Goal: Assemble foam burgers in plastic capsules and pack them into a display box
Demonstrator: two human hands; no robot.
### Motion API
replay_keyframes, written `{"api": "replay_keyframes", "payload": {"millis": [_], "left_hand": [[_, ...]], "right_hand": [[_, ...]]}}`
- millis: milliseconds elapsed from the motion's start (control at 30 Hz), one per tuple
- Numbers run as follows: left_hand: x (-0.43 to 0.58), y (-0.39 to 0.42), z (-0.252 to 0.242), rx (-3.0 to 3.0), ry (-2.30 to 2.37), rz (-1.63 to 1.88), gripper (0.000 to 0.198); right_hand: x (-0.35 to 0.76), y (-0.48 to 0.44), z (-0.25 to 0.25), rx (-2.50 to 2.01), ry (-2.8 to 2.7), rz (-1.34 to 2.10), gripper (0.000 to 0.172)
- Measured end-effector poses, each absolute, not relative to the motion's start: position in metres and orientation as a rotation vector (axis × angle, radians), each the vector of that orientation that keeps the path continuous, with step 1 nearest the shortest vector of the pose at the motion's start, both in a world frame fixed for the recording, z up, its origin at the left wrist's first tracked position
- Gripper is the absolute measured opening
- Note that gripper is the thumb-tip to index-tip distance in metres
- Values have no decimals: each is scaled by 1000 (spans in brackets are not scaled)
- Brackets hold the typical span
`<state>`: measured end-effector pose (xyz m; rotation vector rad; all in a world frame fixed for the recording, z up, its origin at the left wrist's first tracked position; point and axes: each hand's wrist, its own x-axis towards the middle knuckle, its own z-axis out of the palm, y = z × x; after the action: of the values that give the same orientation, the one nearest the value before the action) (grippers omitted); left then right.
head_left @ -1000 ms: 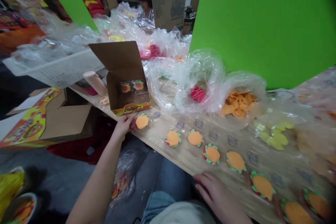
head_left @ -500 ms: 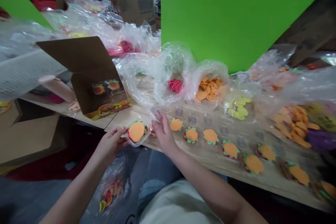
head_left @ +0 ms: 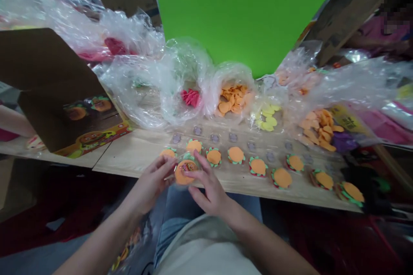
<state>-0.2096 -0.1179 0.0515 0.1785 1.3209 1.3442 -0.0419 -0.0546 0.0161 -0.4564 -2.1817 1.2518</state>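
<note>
My left hand [head_left: 158, 180] grips a small clear plastic case [head_left: 184, 171] by its left side, just above the table's front edge. Inside lies a toy burger with an orange top and a green frilled layer; a printed burger picture shows on the clear lid over it. Fingers of my right hand [head_left: 208, 184] press on the lid and the case's right side. Whether the lid is fully snapped shut I cannot tell. Just beyond the hands sit two toy burgers, one orange-topped burger [head_left: 194, 145] and another partly hidden behind my left fingers.
Several burgers in clear cases [head_left: 258, 166] run rightward along the wooden table [head_left: 122, 154]. Behind them stand plastic bags of pink pieces [head_left: 190, 97], orange discs [head_left: 234, 99] and yellow pieces [head_left: 267, 118]. An open display box [head_left: 93, 137] is at left, a green panel [head_left: 226, 13] at the back.
The lid, raised in my right hand before, now lies over the burger. Both hands have come together on the case, and the view has turned right.
</note>
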Motion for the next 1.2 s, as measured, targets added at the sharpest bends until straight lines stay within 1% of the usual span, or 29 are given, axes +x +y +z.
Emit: {"api": "replay_keyframes", "payload": {"millis": [33,167,200,267,333,467,633,767,1000,1100,1200], "left_hand": [[-200,-115,51,201,1321,1391,28],[-163,-105,46,297,1349,1488,28],[-156,-104,44,320,1372,1480,29],[-143,-105,39,333,1402,1426,30],[-133,-109,33,311,1405,1330,30],[-119,-119,21,281,1394,1182,29],[-109,-117,18,328,1345,1183,27],[-107,-119,18,309,1256,1177,19],[-99,-126,5,146,1349,1187,26],[-95,-119,12,206,1385,1235,25],[-98,-108,28,390,1366,1148,19]], "right_hand": [[-39,-54,19,-529,-2099,1266,28],[-31,-31,29,-988,-1737,1252,25],[-27,-24,30,-1072,-1757,1240,24],[-16,-15,28,-1163,-1910,1219,32],[-2,-15,23,-1199,-2032,1214,41],[23,-31,5,-1230,-2140,1176,47],[37,-34,-8,-1240,-2106,1114,48],[41,-35,-10,-1272,-1965,1142,48],[45,-53,-26,-1425,-1913,1097,47],[46,-44,-22,-1414,-1902,1133,48],[46,-25,-11,-1315,-1980,1130,50]]}}
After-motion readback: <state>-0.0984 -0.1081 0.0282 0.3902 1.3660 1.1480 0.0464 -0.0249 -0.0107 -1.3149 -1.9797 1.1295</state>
